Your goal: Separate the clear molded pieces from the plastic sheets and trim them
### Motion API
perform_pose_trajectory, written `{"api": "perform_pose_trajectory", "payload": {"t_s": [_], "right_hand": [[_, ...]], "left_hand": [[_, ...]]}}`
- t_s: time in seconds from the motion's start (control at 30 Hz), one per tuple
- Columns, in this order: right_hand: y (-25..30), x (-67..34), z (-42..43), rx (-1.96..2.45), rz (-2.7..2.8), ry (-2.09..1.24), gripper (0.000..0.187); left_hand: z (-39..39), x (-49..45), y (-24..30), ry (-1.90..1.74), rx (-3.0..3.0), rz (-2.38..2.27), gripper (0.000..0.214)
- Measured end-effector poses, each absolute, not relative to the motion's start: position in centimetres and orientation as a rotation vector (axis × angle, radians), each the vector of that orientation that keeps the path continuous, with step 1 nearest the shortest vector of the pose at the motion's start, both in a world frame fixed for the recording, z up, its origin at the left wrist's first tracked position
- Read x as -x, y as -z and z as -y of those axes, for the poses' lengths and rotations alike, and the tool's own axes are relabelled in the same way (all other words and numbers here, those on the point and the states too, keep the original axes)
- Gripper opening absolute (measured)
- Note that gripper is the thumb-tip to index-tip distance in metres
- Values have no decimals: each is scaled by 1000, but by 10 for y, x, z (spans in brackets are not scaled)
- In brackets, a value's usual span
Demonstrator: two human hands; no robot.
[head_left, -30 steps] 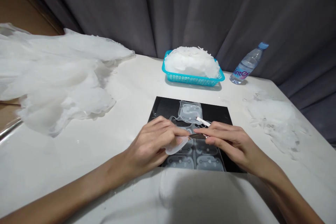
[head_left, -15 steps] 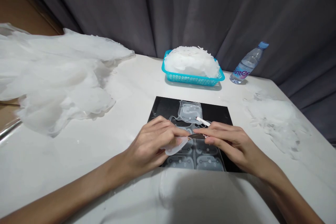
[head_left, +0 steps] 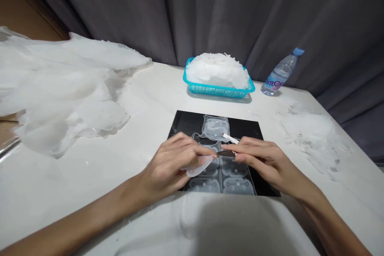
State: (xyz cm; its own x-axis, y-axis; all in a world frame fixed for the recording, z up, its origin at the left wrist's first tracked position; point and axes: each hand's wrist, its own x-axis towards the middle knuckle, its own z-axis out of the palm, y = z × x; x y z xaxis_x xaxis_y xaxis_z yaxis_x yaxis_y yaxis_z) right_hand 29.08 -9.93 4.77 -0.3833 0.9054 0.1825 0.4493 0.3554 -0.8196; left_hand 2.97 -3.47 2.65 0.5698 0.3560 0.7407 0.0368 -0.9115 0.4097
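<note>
A black mat [head_left: 183, 122] lies on the white table [head_left: 90, 176] in front of me, with a clear moulded plastic sheet [head_left: 215, 127] of several small cells on it. My left hand [head_left: 174, 166] is closed, pinching a translucent piece [head_left: 198, 168] peeled from that sheet. My right hand [head_left: 258, 160] is closed on a small blade-like tool [head_left: 226, 153] with a white end [head_left: 230, 139]. Its dark tip points left and meets the piece at my left fingertips.
A turquoise basket [head_left: 217, 88] heaped with white translucent pieces stands behind the mat. A water bottle [head_left: 280, 74] leans at the back right. A big pile of white film [head_left: 60, 88] fills the left; thin scraps [head_left: 315, 136] lie right. Grey curtain behind.
Nothing has visibly changed with the hands; both stay pinched together over the sheet. The view has shifted very slightly.
</note>
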Motion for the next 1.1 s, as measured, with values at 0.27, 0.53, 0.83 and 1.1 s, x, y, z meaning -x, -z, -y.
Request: {"api": "perform_pose_trajectory", "payload": {"t_s": [0.27,0.53,0.83,1.1], "right_hand": [[-46,-287,99,1160,1996,-933,34],[-45,-288,101,1164,1983,-961,33],[-45,-286,99,1145,2000,-915,33],[-45,-286,99,1131,2009,-916,34]], "left_hand": [[35,-28,-25,-1274,-2475,-316,21],[34,-28,-25,-1254,-2497,-295,19],[34,-26,-23,-1250,-2507,-325,19],[34,-28,-22,-1278,-2505,-309,20]]}}
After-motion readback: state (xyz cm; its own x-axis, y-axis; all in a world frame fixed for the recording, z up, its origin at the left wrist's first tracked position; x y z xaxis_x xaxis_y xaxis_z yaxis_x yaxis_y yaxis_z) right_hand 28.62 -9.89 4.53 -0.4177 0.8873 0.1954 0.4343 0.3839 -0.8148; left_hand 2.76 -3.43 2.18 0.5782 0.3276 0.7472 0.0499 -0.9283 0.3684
